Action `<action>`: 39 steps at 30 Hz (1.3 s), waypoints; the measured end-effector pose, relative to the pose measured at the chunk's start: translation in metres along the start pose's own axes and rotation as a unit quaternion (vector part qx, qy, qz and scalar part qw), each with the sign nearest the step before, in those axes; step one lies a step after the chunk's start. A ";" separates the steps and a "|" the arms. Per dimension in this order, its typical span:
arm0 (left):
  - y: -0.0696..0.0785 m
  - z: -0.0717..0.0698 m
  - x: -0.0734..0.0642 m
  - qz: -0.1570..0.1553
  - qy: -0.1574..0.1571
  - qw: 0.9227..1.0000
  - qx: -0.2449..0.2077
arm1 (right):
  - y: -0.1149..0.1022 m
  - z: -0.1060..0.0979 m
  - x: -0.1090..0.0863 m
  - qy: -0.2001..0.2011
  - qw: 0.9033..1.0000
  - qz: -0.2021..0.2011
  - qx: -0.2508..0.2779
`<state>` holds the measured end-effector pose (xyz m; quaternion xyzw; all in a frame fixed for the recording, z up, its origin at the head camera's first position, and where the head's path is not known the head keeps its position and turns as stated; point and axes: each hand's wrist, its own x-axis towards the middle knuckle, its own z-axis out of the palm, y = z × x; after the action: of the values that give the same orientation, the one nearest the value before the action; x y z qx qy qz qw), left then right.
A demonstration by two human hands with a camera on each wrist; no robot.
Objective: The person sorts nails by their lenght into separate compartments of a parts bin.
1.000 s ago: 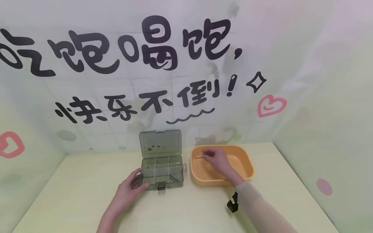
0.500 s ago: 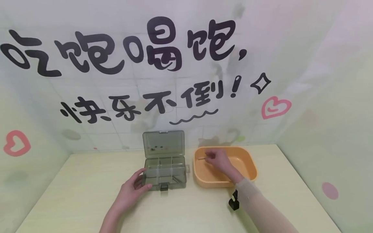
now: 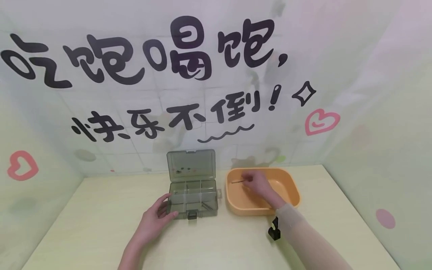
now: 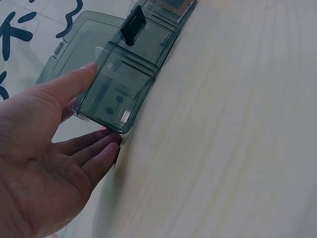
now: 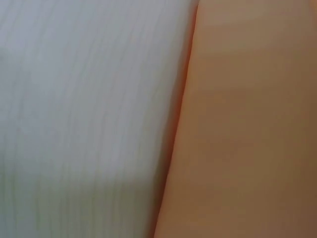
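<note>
My left hand [image 3: 152, 223] grips the left end of a smoky clear divided storage box [image 3: 208, 213], thumb at the front corner and fingers along the side. The left wrist view shows the thumb [image 4: 79, 82] on its wall. The box's lid [image 3: 191, 165] stands raised at the back. Several thin dark rods [image 3: 206, 206] lie in the front right compartment. Over the orange tray [image 3: 246, 212], my right hand [image 3: 259, 184] pinches a thin metal rod [image 3: 237, 182], which points left. In the right wrist view only the tray's side [image 5: 247, 124] and the table show; the hand is hidden.
Box and tray stand side by side on a pale wooden table [image 3: 91, 225], near the back wall [image 3: 135, 157] with its large black lettering. A clear tab [image 3: 219, 193] juts from the box's right side towards the tray. A black device [image 3: 275, 229] is at the right wrist.
The head view has shifted slightly, so everything sits further right in it. A longer stretch of the rod shows from my right fingertips. My left hand keeps its hold on the box.
</note>
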<state>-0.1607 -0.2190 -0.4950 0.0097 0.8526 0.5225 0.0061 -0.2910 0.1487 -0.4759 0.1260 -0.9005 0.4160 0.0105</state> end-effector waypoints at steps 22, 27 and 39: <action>0.003 0.001 0.000 -0.005 0.002 1.000 0.001 | -0.004 0.003 0.008 -0.016 0.994 -0.069 -0.085; 0.005 0.000 0.000 -0.004 0.000 1.000 0.007 | -0.007 0.007 0.009 -0.017 0.993 -0.073 -0.090; 0.007 -0.001 -0.002 -0.004 -0.004 1.000 0.006 | -0.010 0.015 0.010 -0.039 0.995 -0.033 -0.091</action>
<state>-0.1585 -0.2163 -0.4880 0.0087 0.8557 0.5173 0.0111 -0.2976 0.1295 -0.4771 0.1701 -0.9298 0.3263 0.0005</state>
